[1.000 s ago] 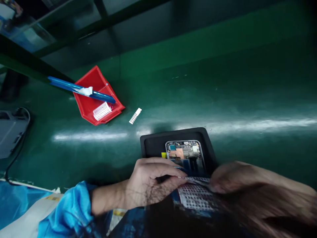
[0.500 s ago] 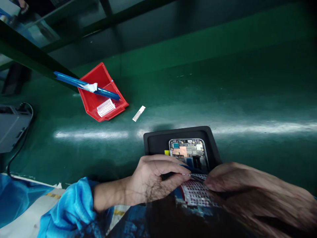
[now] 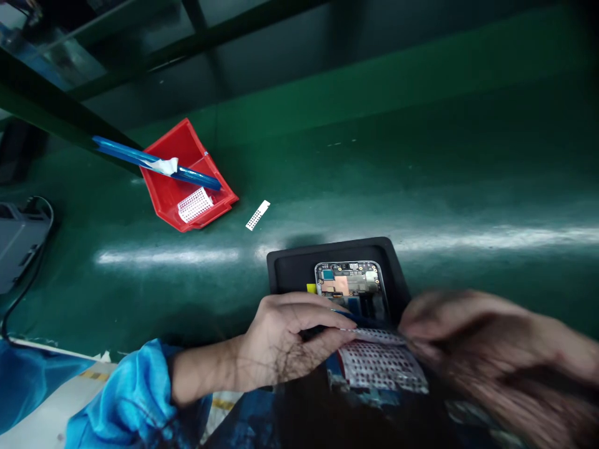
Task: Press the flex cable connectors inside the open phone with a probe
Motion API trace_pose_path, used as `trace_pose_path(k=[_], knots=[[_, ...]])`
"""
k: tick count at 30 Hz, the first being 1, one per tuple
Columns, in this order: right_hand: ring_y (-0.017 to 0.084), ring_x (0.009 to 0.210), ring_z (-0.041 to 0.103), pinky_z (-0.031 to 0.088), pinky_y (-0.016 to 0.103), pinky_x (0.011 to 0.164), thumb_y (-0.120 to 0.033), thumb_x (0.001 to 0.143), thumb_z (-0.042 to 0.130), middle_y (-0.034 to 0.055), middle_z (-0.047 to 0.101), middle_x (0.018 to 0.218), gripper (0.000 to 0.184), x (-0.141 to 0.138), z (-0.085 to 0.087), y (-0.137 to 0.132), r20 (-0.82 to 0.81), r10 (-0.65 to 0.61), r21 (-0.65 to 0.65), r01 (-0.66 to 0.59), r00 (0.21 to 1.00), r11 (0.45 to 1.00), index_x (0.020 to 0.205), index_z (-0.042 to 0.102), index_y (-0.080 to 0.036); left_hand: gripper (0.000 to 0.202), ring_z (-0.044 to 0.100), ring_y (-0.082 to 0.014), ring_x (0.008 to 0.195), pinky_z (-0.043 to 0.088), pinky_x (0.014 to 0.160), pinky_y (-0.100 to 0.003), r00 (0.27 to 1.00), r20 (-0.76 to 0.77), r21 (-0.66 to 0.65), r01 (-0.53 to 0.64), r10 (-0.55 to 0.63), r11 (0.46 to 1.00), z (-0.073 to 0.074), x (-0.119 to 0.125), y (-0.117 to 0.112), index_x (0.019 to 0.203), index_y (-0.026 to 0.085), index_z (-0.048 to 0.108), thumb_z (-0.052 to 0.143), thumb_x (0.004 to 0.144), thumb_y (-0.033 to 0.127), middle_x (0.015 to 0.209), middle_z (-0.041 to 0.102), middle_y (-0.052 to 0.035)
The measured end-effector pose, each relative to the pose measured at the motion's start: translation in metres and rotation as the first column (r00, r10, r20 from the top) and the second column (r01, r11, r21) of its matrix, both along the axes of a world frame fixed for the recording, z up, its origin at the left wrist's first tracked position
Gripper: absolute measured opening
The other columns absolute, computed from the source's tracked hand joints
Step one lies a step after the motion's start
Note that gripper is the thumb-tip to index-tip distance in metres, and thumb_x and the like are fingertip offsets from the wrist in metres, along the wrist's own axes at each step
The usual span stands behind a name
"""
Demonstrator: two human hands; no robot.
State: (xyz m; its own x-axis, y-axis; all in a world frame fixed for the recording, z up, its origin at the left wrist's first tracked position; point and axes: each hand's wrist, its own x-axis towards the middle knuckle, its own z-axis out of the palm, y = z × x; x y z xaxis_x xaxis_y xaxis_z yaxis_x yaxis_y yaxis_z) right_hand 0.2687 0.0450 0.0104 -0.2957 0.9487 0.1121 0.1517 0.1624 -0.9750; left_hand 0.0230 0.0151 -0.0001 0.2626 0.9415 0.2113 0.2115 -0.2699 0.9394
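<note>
An opened phone [image 3: 352, 288] with its circuit board showing lies in a black tray [image 3: 292, 269] on the green belt. My left hand [image 3: 285, 340] is closed in a pinch on the edge of a white sheet of small stickers [image 3: 381, 365] just below the phone. My right hand [image 3: 472, 327] is blurred by motion at the sheet's right edge; its fingers cannot be made out.
A red bin [image 3: 187, 171] at upper left holds a perforated white strip [image 3: 194, 204], and a blue tool [image 3: 154, 163] lies across it. A loose white strip [image 3: 258, 215] lies on the belt. A grey device [image 3: 16, 240] with a cable sits at far left.
My right hand has shifted slightly right and become blurred. More of the sticker sheet shows. My left hand stays pinched in place.
</note>
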Motion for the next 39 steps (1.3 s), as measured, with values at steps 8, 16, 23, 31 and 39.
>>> trace_pose_path(k=[8, 16, 23, 31, 39], knots=[[0.013, 0.071, 0.080, 0.065, 0.017, 0.067, -0.026, 0.079, 0.090, -0.0020, 0.078, 0.070, 0.026, -0.010, -0.015, 0.030, 0.039, -0.272, -0.092, 0.275, 0.961, 0.957, 0.065, 0.069, -0.028, 0.004, 0.089, -0.0165, 0.082, 0.068, 0.087, -0.014, 0.994, 0.042, 0.049, 0.096, -0.098, 0.994, 0.000, -0.004, 0.001, 0.094, 0.007, 0.084, 0.085, 0.090, 0.008, 0.092, 0.089, -0.0142], [0.012, 0.072, 0.080, 0.064, 0.018, 0.069, -0.024, 0.083, 0.087, -0.0042, 0.078, 0.073, 0.025, -0.015, -0.021, 0.027, 0.061, -0.279, -0.066, 0.283, 0.958, 0.957, 0.067, 0.068, -0.029, 0.006, 0.089, -0.0178, 0.086, 0.067, 0.091, -0.013, 0.992, 0.044, 0.045, 0.114, -0.116, 0.992, -0.001, -0.005, -0.001, 0.094, 0.004, 0.085, 0.084, 0.088, 0.003, 0.095, 0.089, -0.0173], [0.011, 0.073, 0.078, 0.061, 0.017, 0.069, -0.023, 0.085, 0.085, -0.0053, 0.078, 0.076, 0.024, -0.013, -0.024, 0.024, 0.090, -0.279, 0.007, 0.280, 0.956, 0.960, 0.069, 0.068, -0.030, 0.005, 0.088, -0.0165, 0.080, 0.066, 0.089, -0.012, 0.995, 0.034, 0.051, 0.094, -0.096, 0.994, 0.000, -0.003, 0.002, 0.093, 0.005, 0.084, 0.086, 0.088, 0.006, 0.092, 0.089, -0.0164], [0.011, 0.079, 0.075, 0.058, 0.022, 0.076, -0.018, 0.089, 0.081, -0.0059, 0.077, 0.083, 0.026, -0.011, -0.028, 0.018, 0.109, -0.201, 0.125, 0.188, 0.973, 0.974, 0.071, 0.068, -0.031, 0.006, 0.088, -0.0163, 0.079, 0.065, 0.086, -0.011, 0.996, 0.040, 0.028, 0.084, -0.085, 0.996, 0.001, -0.003, 0.000, 0.093, 0.005, 0.085, 0.086, 0.087, 0.005, 0.092, 0.089, -0.0154], [0.012, 0.072, 0.076, 0.059, 0.019, 0.069, -0.024, 0.085, 0.082, -0.0052, 0.078, 0.077, 0.026, -0.014, -0.026, 0.022, 0.090, -0.248, 0.010, 0.248, 0.965, 0.969, 0.066, 0.066, -0.031, 0.005, 0.089, -0.0177, 0.082, 0.065, 0.086, -0.012, 0.996, 0.049, -0.005, 0.081, -0.081, 0.997, 0.000, -0.005, -0.002, 0.093, 0.005, 0.087, 0.086, 0.088, 0.007, 0.094, 0.090, -0.0175]])
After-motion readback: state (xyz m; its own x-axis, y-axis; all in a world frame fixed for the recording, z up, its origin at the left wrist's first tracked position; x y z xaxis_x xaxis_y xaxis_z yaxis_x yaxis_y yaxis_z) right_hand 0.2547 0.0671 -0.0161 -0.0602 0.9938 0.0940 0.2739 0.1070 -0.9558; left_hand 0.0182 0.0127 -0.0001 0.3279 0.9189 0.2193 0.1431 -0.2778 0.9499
